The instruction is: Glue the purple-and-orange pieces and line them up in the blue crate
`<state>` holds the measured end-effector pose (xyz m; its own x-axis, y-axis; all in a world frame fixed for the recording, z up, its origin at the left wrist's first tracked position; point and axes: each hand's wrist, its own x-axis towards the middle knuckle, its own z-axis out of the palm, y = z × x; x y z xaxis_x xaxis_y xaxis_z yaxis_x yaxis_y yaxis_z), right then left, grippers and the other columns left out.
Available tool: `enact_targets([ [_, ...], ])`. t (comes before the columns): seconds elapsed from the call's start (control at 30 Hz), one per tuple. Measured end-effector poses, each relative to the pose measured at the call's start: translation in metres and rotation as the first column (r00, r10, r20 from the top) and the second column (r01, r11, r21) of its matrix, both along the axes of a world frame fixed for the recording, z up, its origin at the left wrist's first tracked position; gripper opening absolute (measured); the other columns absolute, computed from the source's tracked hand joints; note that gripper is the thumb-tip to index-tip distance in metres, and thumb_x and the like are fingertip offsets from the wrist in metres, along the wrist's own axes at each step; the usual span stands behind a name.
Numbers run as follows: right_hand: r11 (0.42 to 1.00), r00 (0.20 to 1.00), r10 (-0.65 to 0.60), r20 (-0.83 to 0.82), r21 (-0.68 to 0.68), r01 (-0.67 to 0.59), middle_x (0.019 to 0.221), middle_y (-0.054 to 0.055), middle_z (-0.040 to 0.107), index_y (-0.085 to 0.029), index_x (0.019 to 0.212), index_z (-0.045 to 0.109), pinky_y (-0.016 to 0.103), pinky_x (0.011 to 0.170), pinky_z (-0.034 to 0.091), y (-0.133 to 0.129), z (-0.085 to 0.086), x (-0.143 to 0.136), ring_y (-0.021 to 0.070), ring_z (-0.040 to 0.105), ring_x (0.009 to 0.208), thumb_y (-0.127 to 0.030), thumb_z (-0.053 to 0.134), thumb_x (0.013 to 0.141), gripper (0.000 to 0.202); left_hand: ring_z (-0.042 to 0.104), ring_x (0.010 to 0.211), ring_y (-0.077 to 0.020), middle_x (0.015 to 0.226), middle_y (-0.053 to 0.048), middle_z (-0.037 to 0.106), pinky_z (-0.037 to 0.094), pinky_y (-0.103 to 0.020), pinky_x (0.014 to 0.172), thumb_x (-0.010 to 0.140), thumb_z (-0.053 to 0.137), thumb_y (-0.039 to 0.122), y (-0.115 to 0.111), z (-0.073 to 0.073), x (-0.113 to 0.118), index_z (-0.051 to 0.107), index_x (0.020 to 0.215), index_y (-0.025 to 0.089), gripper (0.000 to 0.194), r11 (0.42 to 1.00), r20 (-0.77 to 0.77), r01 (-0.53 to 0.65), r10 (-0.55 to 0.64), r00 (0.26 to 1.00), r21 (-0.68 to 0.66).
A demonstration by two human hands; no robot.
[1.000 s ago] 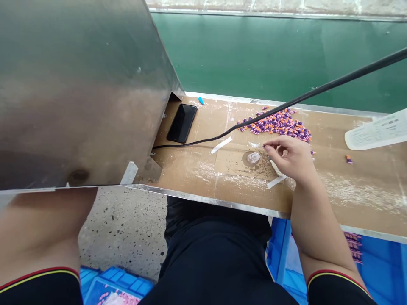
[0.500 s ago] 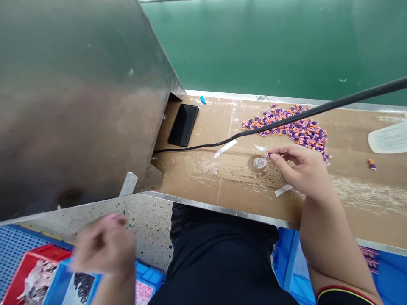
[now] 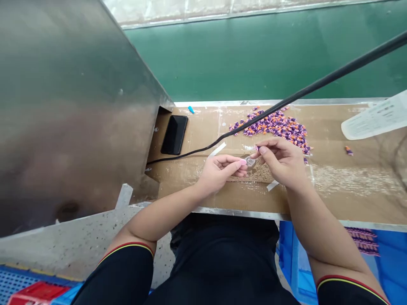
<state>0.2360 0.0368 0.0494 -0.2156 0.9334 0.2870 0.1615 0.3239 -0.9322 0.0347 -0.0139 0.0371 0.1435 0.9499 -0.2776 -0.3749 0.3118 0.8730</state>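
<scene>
My left hand (image 3: pixel 218 173) pinches a small pink piece (image 3: pixel 243 162) between thumb and fingertips, over the cardboard-covered bench. Facing it, my right hand (image 3: pixel 283 163) grips a small purple piece (image 3: pixel 257 148) at its fingertips, most of it covered by the fingers. A small clear round dish (image 3: pixel 251 162) sits on the wet cardboard between both hands, partly hidden by them. Just behind my right hand spreads a pile of small purple and orange pieces (image 3: pixel 286 127). One such loose piece (image 3: pixel 349 151) lies apart at the right.
A black cable (image 3: pixel 273 111) slants across the bench above the pile. At the left lie a black phone (image 3: pixel 174 134) and a small blue tip (image 3: pixel 191 109) beside a metal panel (image 3: pixel 79 118). A translucent white container (image 3: pixel 375 118) stands right. Blue bins (image 3: pixel 291 258) are below.
My left hand has come up from the bins at lower left to the dish, carrying the pink piece. My right hand still holds the purple piece near the dish. The camera view has shifted.
</scene>
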Motion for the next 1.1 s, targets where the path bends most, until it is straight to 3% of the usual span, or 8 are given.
enact_targets([
  [0.17,0.997,0.999,0.036,-0.026,-0.069,-0.038,0.085,0.002,0.081,-0.024,0.102,0.078,0.027,0.06,0.068,-0.003,-0.002,-0.003,0.0169,0.08,0.068,-0.032,0.074,0.101,0.01,0.078,0.076,-0.0166,0.089,-0.01,0.084,0.068,-0.03,0.078,0.066,0.102,0.06,0.017,-0.01,0.001,0.086,0.088,0.017,0.051,0.996,-0.02,-0.092,0.092,0.996,-0.019],
  [0.4,0.988,0.999,0.032,-0.01,-0.151,-0.033,0.086,0.004,0.083,-0.024,0.1,0.079,0.029,0.065,0.071,-0.009,-0.001,-0.014,0.0185,0.081,0.068,-0.044,0.078,0.101,0.02,0.063,0.067,-0.011,0.088,-0.009,0.083,0.057,-0.025,0.064,0.083,0.092,0.056,0.015,-0.013,-0.002,0.088,0.093,0.02,0.037,0.985,-0.08,-0.111,0.123,0.989,0.135],
  [0.6,0.988,1.0,0.01,0.019,-0.152,-0.007,0.085,0.006,0.083,-0.023,0.101,0.078,0.033,0.067,0.073,-0.013,0.001,-0.018,0.0207,0.082,0.069,-0.06,0.076,0.101,0.036,0.068,0.064,-0.0129,0.077,-0.008,0.078,0.058,-0.025,0.06,0.078,0.092,0.066,0.013,-0.017,-0.008,0.083,0.089,0.015,0.053,0.994,-0.174,-0.077,0.088,0.981,0.072],
  [0.83,0.999,0.987,0.018,0.161,-0.031,-0.013,0.096,0.007,0.087,-0.023,0.102,0.084,0.032,0.072,0.071,-0.012,-0.005,-0.019,0.0199,0.082,0.076,-0.035,0.075,0.101,0.014,0.07,0.065,-0.0139,0.077,-0.008,0.078,0.062,-0.028,0.063,0.08,0.09,0.065,0.012,-0.014,-0.009,0.081,0.085,0.015,0.05,0.996,-0.17,-0.071,0.078,0.982,0.05],
  [1.1,0.996,0.974,0.001,0.225,0.086,-0.021,0.096,0.006,0.088,-0.026,0.105,0.087,0.032,0.071,0.07,-0.017,-0.007,-0.026,0.0217,0.083,0.079,-0.03,0.077,0.098,0.012,0.073,0.073,-0.0147,0.086,-0.006,0.083,0.065,-0.029,0.071,0.088,0.087,0.054,0.008,-0.014,-0.008,0.088,0.093,0.022,0.032,0.963,-0.171,-0.154,0.194,0.966,0.221],
])
